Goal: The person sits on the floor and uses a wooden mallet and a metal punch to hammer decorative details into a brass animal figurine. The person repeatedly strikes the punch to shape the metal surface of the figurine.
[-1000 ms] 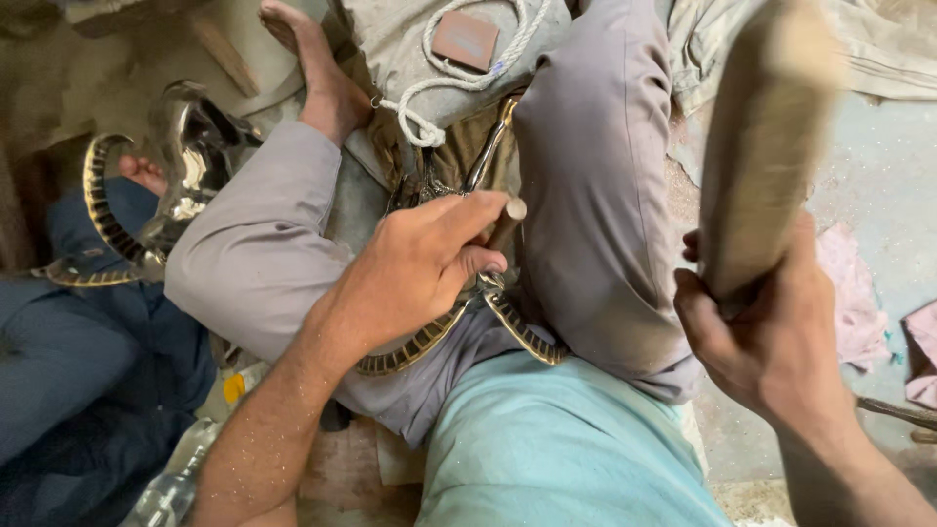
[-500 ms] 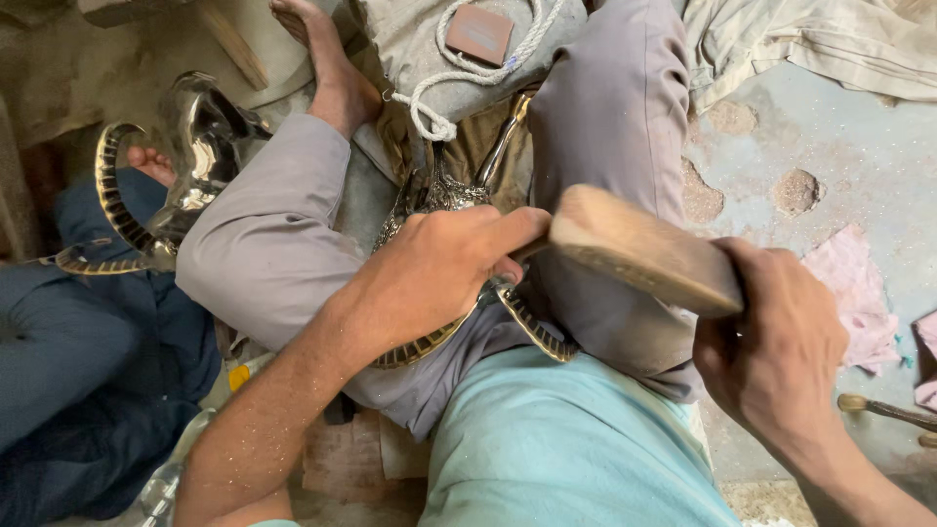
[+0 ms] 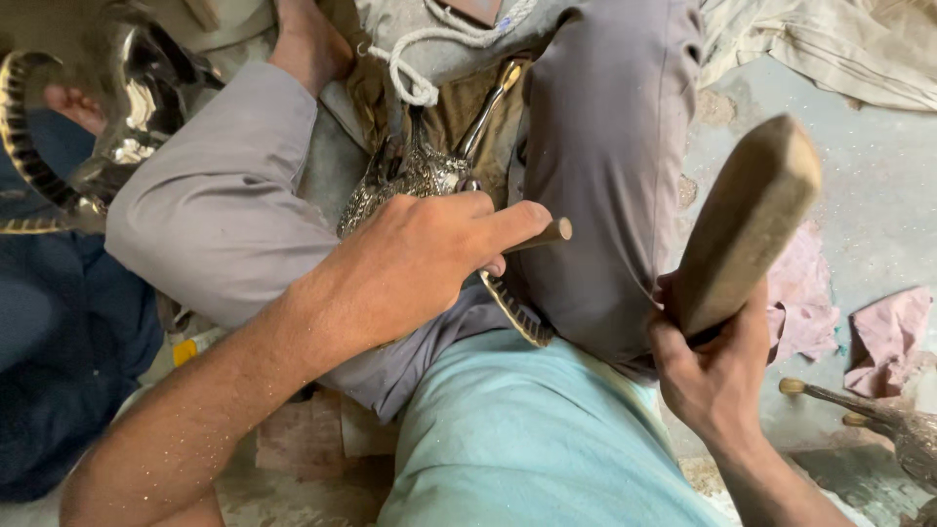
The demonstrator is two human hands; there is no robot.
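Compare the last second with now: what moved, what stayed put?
The right hand swung the wooden mallet: raised a second ago, down against the punch half a second ago, now lifted back up and clear of it. Its grip did not change. The left hand kept its hold on the punch, set on the engraved metal piece between the legs. Nothing was picked up or let go.

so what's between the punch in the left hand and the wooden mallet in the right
In the head view, the grey-trousered knee rises between the punch held by the left hand and the wooden mallet gripped by the right hand; nothing else fills that gap.
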